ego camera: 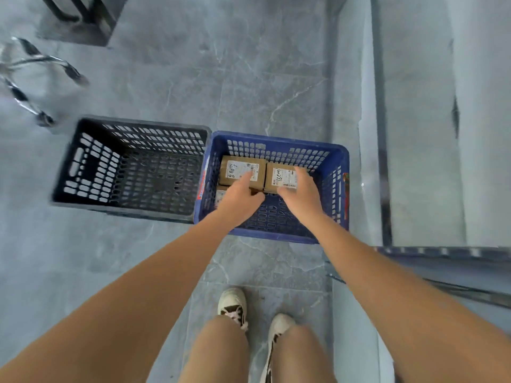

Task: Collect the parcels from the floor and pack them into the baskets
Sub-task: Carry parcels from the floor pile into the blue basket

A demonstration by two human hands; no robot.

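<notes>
Two brown parcels lay side by side in the blue basket (336,158). The left hand (240,195) rested straight fingers on the left parcel (237,168); the right hand (301,190) gripped the right parcel (279,176). A black basket (83,161) stood alongside.

Floor: grey marble-veined stone tiles (249,78), evenly lit.
Ten o'clock: shiny chrome tube frame (33,78).
Eleven o'clock: black metal stand (91,12).
Three o'clock: pale grey wall (484,106).
</notes>
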